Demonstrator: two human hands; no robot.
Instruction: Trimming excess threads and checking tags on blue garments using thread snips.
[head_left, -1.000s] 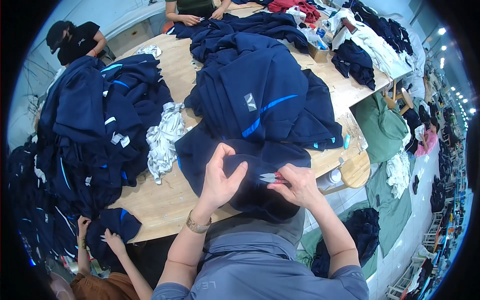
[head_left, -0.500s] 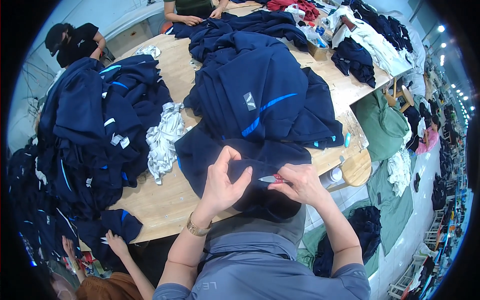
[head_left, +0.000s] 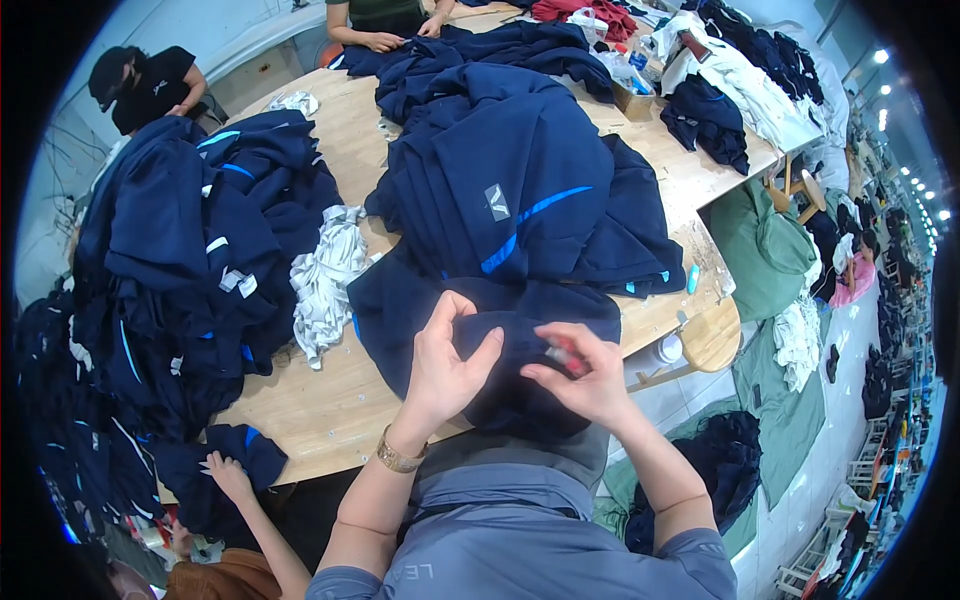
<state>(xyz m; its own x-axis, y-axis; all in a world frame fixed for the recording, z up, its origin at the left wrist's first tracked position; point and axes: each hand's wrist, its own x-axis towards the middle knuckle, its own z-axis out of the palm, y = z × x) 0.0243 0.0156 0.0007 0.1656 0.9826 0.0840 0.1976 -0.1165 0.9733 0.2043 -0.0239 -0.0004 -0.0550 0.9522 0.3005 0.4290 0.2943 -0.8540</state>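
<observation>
A navy garment (head_left: 500,392) lies across the table edge in front of me. My left hand (head_left: 445,365) grips its cloth, thumb and forefinger standing apart at the tips and the other fingers mostly hidden. To its right, my right hand (head_left: 588,375) holds small red-handled thread snips (head_left: 566,354), blurred by motion, close above the same cloth. Their blade does not show clearly now. Just beyond both hands rises a large heap of navy garments (head_left: 500,170) with bright blue stripes and a grey patch.
Another navy pile (head_left: 190,230) stands at left, beside bunched white strips (head_left: 328,285). A co-worker's hand (head_left: 230,478) touches navy cloth at lower left; two more people stand at the far side. A wooden stool (head_left: 712,335) and green cloth bundle (head_left: 762,240) are at right.
My right hand has tilted and its fingers have loosened around the snips, whose pointed blade showed clearly before. My left hand stays nearly in place. The co-worker's hand at lower left has shifted slightly.
</observation>
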